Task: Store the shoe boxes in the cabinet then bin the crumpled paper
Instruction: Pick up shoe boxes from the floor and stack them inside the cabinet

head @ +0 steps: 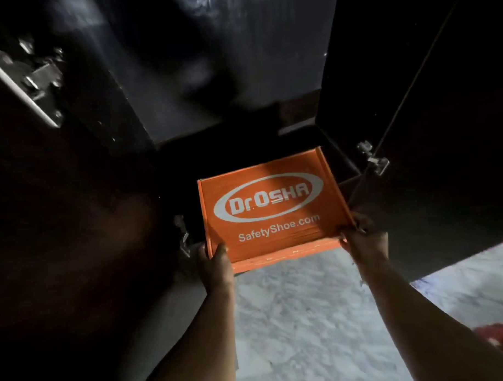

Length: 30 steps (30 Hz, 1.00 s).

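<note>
Lying flat, shoe box, lettering facing hands

Between the open left door and right door, the cabinet interior behind the box looks dark and unobstructed, with hinges jutting at the sides.

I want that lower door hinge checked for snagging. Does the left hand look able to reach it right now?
Probably, but not freely: the left hand grips the near left corner of the orange shoe box, and the hinge sits just beside it with nothing between. It would have to let go, leaving the right hand holding alone.
</note>
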### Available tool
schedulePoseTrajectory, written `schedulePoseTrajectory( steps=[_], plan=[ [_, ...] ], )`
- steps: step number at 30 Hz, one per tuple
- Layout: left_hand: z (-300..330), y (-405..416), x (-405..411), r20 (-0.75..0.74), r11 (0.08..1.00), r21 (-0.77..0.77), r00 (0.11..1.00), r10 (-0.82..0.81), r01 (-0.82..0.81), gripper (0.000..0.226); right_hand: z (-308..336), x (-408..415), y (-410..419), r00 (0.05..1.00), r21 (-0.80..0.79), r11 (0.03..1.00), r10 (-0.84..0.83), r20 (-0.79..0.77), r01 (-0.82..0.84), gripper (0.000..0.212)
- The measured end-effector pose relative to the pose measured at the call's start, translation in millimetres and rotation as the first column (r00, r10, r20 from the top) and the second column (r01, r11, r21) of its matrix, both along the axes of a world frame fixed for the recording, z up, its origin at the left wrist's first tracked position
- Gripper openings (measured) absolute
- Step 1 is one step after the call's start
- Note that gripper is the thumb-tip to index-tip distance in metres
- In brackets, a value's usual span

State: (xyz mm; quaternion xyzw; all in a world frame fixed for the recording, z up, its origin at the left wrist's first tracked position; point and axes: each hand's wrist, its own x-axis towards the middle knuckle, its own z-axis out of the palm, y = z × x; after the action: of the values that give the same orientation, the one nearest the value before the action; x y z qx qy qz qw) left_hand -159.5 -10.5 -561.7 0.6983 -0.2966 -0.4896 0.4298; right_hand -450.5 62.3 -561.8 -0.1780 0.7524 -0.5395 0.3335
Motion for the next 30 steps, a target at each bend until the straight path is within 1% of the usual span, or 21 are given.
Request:
schedulePoseTrajectory(
  steps=[1,2,3,5,7,9,10,12,14,15,16,17,18,21,23,25,26,27,28,30],
  plan=[
    [0,-11,-5,0.012,0.999,-0.005,0.999,0.04,-0.04,0.047,-3,-2,-22,1.0,-0.011,1.0,0.004,-0.006,-0.004,0.05],
    [1,-20,-9,0.015,0.996,0.001,0.996,0.084,-0.084,0.058,-5,-4,-42,0.999,-0.022,0.999,0.033,-0.016,-0.033,0.049],
    [-1,-29,-14,0.007,0.992,-0.005,0.992,0.127,-0.127,0.064,-5,-3,-60,0.996,-0.019,0.997,0.07,-0.049,-0.071,0.048],
    [-5,-45,-22,-0.017,0.976,-0.015,0.976,0.219,-0.219,0.07,0,2,-93,0.986,0.011,0.989,0.146,-0.08,-0.145,0.054],
    [-11,-56,-27,-0.006,0.959,-0.048,0.96,0.278,-0.278,0.078,-1,6,-118,0.972,0.003,0.974,0.224,-0.068,-0.225,0.062],
    [-24,-65,-31,0.026,0.935,-0.065,0.936,0.352,-0.349,0.08,-7,6,-139,0.957,-0.028,0.96,0.274,-0.094,-0.278,0.056],
    [-26,-68,-34,0.02,0.913,-0.045,0.913,0.408,-0.407,0.08,-10,7,-149,0.949,-0.057,0.951,0.299,-0.096,-0.305,0.051],
    [-34,-76,-40,-0.023,0.867,0.042,0.867,0.498,-0.496,0.093,-15,11,-165,0.933,-0.107,0.929,0.343,-0.11,-0.355,0.042],
    [-37,-83,-45,-0.097,0.838,0.13,0.834,0.543,-0.53,0.103,-17,17,-177,0.931,-0.129,0.927,0.333,-0.146,-0.352,0.04],
    [-36,-89,-48,-0.161,0.826,0.156,0.811,0.563,-0.542,0.099,-21,18,-183,0.935,-0.138,0.93,0.32,-0.156,-0.341,0.041],
    [-35,-97,-48,-0.224,0.811,0.181,0.78,0.584,-0.556,0.089,-24,20,-188,0.932,-0.141,0.928,0.322,-0.166,-0.345,0.039],
    [-35,-104,-46,-0.269,0.799,0.196,0.753,0.601,-0.568,0.08,-26,22,-193,0.921,-0.131,0.921,0.34,-0.189,-0.366,0.036],
    [-37,-112,-43,-0.292,0.797,0.201,0.742,0.604,-0.57,0.075,-28,23,-199,0.911,-0.119,0.916,0.353,-0.214,-0.383,0.036],
    [-35,-127,-31,-0.329,0.831,0.18,0.764,0.555,-0.526,0.077,-29,32,-224,0.871,-0.053,0.901,0.4,-0.287,-0.431,0.042],
    [-33,-128,-30,-0.354,0.871,0.185,0.796,0.49,-0.454,0.076,-26,37,-237,0.866,-0.008,0.901,0.414,-0.282,-0.433,0.05],
    [-27,-116,-32,-0.327,0.899,0.183,0.837,0.438,-0.398,0.071,-24,38,-237,0.869,0.063,0.895,0.443,-0.219,-0.441,0.067],
    [-21,-105,-36,-0.296,0.914,0.185,0.867,0.401,-0.36,0.074,-24,37,-227,0.884,0.064,0.901,0.433,-0.176,-0.429,0.075],
    [-19,-93,-40,-0.259,0.935,0.18,0.902,0.345,-0.306,0.077,-23,38,-209,0.913,0.054,0.922,0.388,-0.124,-0.384,0.083],
    [-18,-80,-45,-0.223,0.956,0.184,0.937,0.269,-0.231,0.077,-26,36,-190,0.944,0.042,0.947,0.321,-0.07,-0.319,0.088],
    [-22,-45,-58,-0.16,0.974,0.226,0.986,0.056,-0.019,0.068,-35,32,-132,0.972,0.112,0.966,0.232,0.032,-0.235,0.087]
  ],
)
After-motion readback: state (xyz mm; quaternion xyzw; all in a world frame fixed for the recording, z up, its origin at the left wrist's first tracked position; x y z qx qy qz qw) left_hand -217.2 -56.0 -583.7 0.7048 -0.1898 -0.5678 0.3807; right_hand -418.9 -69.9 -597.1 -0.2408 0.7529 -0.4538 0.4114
